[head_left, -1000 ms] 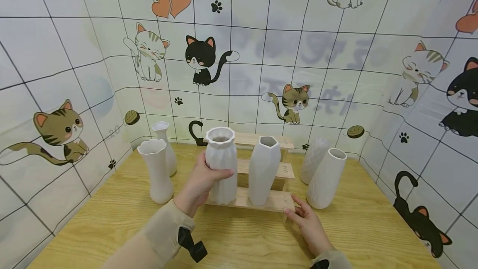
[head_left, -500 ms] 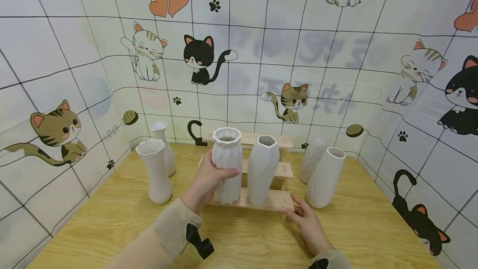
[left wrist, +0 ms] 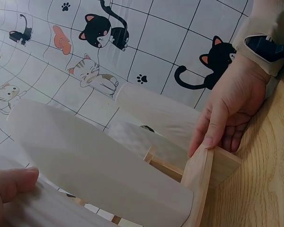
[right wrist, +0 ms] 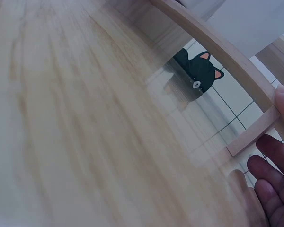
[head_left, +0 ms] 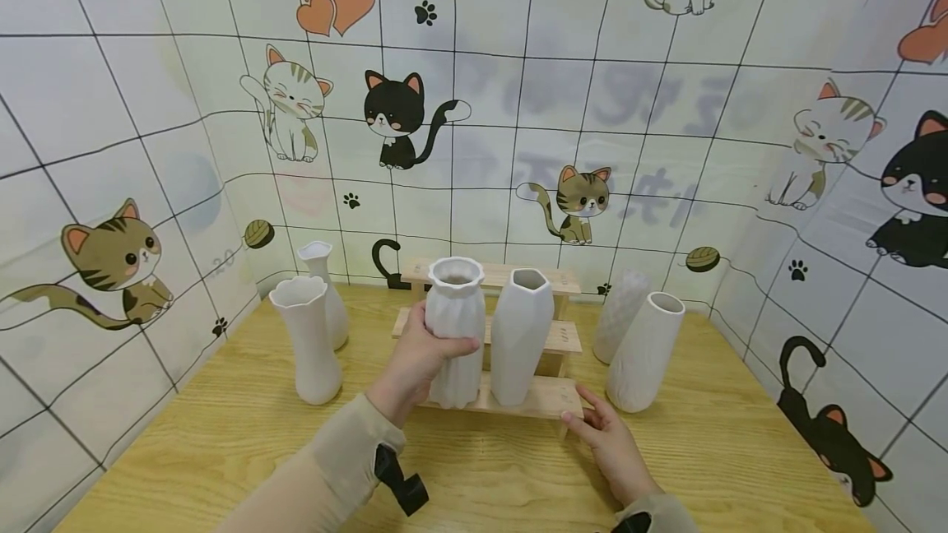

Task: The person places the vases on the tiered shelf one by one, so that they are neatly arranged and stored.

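My left hand (head_left: 418, 359) grips a white ribbed vase (head_left: 457, 315) with a scalloped rim, thumb across its front. The vase is upright, its base at the left part of the lowest step of a three-tier wooden stand (head_left: 554, 396). Close to its right, a white faceted vase (head_left: 522, 336) stands on that same step. My right hand (head_left: 613, 447) pinches the right end of this step; in the left wrist view the thumb lies on the board's edge. From the right wrist view, the other fingers curl beside the stand's leg (right wrist: 253, 131).
On the left stand a white flared vase (head_left: 313, 344) and a narrow-necked vase (head_left: 336, 303) behind it. To the right are a tapered white vase (head_left: 646, 352) and a textured one (head_left: 620, 315). A cat-print sheet (head_left: 489, 105) encloses the wooden table (head_left: 504, 475).
The left hand has moved the ribbed vase rightward, closer to the faceted vase, and slightly down in the last half second. The right hand keeps its hold on the stand.
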{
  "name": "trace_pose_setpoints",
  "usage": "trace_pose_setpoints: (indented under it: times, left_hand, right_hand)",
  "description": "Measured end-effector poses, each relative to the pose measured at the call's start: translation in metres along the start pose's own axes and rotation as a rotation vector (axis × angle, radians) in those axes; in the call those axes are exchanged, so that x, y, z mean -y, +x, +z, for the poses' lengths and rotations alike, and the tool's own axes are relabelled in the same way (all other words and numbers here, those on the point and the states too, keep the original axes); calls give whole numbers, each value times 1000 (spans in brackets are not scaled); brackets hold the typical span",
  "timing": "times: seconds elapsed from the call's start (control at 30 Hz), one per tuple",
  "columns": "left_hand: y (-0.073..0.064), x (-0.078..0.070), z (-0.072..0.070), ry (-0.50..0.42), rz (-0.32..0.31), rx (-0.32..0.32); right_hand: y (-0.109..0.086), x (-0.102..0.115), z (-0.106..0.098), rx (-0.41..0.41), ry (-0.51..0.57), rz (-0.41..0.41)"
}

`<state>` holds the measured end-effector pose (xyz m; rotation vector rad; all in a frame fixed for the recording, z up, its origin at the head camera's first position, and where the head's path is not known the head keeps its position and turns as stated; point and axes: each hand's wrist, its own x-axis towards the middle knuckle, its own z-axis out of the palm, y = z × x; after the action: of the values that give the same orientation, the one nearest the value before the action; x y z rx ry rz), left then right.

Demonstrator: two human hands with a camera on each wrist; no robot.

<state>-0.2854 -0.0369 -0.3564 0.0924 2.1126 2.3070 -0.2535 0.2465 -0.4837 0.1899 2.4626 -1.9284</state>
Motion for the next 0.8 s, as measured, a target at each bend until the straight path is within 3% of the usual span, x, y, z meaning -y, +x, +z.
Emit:
trace_pose_setpoints:
  times: [0.8]
  left_hand:
    - [-1,5,3,29,15,-5]
  right_hand:
    - [1,1,0,12,-8,2]
